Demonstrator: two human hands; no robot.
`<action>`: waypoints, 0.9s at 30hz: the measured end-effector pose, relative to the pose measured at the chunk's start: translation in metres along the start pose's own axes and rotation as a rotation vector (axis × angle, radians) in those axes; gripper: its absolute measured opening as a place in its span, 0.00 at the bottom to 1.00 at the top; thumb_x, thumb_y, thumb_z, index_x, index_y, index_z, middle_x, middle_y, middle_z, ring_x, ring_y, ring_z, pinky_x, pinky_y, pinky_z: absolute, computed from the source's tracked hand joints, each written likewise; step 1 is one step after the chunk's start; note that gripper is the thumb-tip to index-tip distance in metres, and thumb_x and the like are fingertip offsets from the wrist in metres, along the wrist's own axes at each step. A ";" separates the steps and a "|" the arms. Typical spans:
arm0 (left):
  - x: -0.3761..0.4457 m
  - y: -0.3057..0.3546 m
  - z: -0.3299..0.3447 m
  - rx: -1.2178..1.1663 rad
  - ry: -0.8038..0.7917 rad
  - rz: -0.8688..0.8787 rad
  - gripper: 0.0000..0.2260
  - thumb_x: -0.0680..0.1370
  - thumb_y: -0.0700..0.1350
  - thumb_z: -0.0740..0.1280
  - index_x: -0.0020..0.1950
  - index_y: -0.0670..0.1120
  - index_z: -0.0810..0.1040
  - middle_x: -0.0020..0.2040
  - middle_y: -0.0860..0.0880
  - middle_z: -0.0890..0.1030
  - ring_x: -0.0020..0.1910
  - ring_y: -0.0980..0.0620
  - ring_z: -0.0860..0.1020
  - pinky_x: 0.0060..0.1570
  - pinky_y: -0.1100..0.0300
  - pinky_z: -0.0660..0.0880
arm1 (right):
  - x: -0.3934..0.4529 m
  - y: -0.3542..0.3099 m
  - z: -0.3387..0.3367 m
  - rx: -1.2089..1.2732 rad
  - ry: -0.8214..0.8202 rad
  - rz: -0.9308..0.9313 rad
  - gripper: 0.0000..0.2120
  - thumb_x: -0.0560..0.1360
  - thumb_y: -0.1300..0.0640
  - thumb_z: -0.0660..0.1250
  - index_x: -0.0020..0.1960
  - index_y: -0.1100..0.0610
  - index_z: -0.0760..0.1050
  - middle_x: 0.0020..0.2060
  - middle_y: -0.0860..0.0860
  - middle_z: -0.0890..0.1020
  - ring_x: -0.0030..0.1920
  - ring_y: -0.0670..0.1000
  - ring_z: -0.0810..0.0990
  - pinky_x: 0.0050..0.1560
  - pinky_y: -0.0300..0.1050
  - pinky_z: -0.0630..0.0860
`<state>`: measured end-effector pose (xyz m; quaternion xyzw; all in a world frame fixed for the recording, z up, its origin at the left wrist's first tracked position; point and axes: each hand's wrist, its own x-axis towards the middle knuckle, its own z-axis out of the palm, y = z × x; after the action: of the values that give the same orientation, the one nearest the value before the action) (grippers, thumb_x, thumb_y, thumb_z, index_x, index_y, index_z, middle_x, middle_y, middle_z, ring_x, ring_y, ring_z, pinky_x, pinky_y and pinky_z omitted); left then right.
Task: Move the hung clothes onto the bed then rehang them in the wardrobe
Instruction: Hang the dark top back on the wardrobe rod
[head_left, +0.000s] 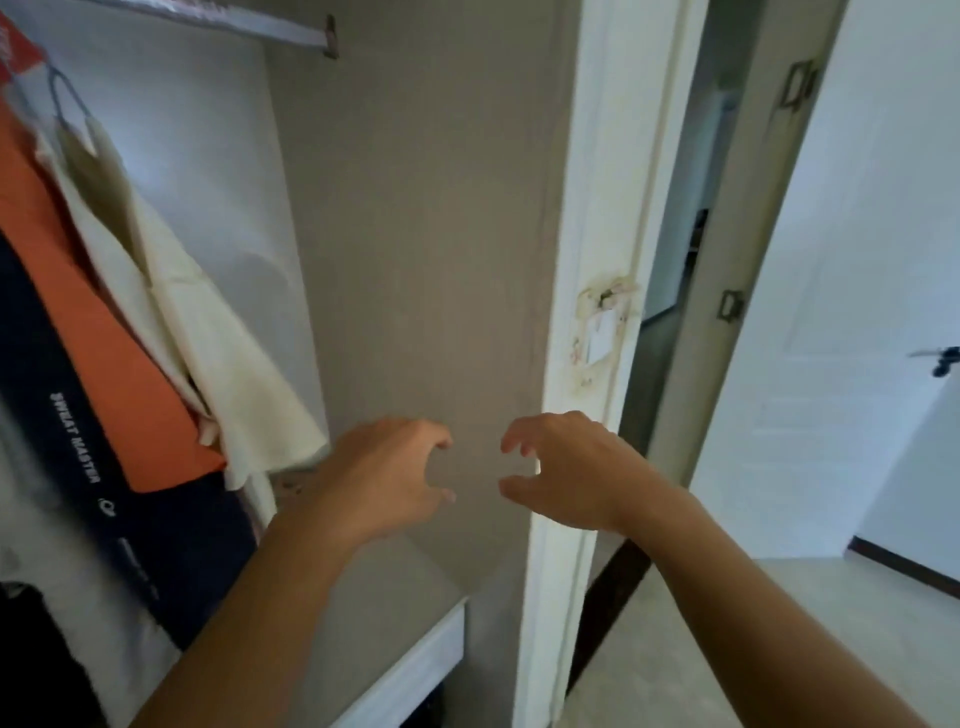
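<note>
both my hands are empty: left hand (387, 480) and right hand (563, 467) hang in front of the wardrobe (415, 260) side panel, fingers loosely curled round nothing. the clothes (130, 338) hang at the left on the rail (223, 21): a cream shirt, an orange piece, a navy one. i can't tell whether these are rehung or not yet moved; no bed is in view. right of the wardrobe stands a white door frame (597, 312), an open door (857, 260) and pale floor.

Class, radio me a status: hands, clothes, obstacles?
Left hand and right hand empty, fingers loosely curled. Cream shirt and orange garment hang on the wardrobe rail. Nothing blocking.
</note>
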<state>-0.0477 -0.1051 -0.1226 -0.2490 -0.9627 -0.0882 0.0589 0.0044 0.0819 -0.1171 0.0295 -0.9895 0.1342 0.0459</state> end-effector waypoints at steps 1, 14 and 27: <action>0.000 0.010 0.003 -0.005 -0.007 0.032 0.26 0.72 0.59 0.72 0.69 0.57 0.72 0.65 0.54 0.77 0.63 0.51 0.75 0.60 0.59 0.71 | -0.014 0.008 -0.001 0.001 -0.007 0.043 0.19 0.75 0.43 0.68 0.65 0.45 0.73 0.60 0.44 0.78 0.56 0.49 0.77 0.59 0.49 0.76; -0.020 0.174 0.035 -0.151 -0.184 0.422 0.28 0.74 0.57 0.72 0.72 0.58 0.68 0.68 0.54 0.75 0.61 0.52 0.77 0.56 0.58 0.72 | -0.191 0.098 -0.028 -0.058 0.089 0.472 0.21 0.76 0.49 0.68 0.68 0.50 0.71 0.63 0.47 0.77 0.60 0.49 0.75 0.59 0.45 0.73; -0.124 0.387 0.082 -0.193 -0.309 0.749 0.26 0.74 0.59 0.71 0.70 0.60 0.69 0.65 0.55 0.77 0.61 0.55 0.77 0.62 0.55 0.73 | -0.438 0.178 -0.052 -0.087 0.133 0.863 0.21 0.77 0.48 0.66 0.69 0.48 0.70 0.63 0.45 0.76 0.63 0.49 0.74 0.59 0.45 0.70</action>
<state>0.2441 0.1864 -0.1679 -0.5968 -0.7903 -0.1122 -0.0820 0.4318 0.2875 -0.1576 -0.3972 -0.9108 0.1007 0.0503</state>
